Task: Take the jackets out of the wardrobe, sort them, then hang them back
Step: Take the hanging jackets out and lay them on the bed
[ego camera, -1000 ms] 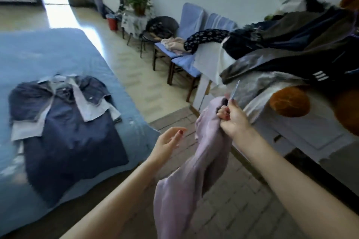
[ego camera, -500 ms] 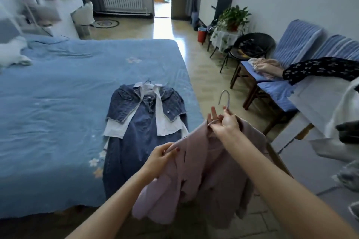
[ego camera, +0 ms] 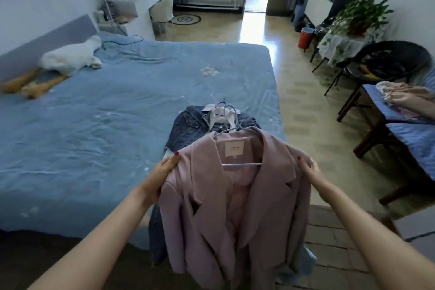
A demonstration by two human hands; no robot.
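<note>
Sorting, by the look of it, roughly at the midpoint: wardrobe out of frame, so no telling how many jackets remain inside.

Filling the left and centre of the frame, a blue bed [ego camera: 117, 125], serving as the sorting surface. Bearing a white plush toy [ego camera: 70, 57] at upper left, near the headboard. Bearing also, at its near right corner, a denim jacket [ego camera: 188, 125] laid flat, collar away from the camera, white shirt collar and hanger hook showing at its neck. One garment out and laid down, then, as far as visible.

Held up in the lower centre, above and partly covering the denim one: a pink jacket [ego camera: 235, 207], front open, label showing, hem dangling past the bed edge. Carried on a thin hanger [ego camera: 242, 164], bar visible across the neck opening, hook lying over the denim jacket's collar. Likely next onto the bed; hanging back still entirely ahead.

Right of frame: blue chairs [ego camera: 409, 134] with a pale heap of cloth [ego camera: 409, 99] on the seat; a black round chair [ego camera: 390, 59] with dark items inside, too blurred to name.

Gripping the pink jacket's shoulders: left hand [ego camera: 164, 169] curled around the left shoulder, right hand [ego camera: 308, 169] curled around the right shoulder.
</note>
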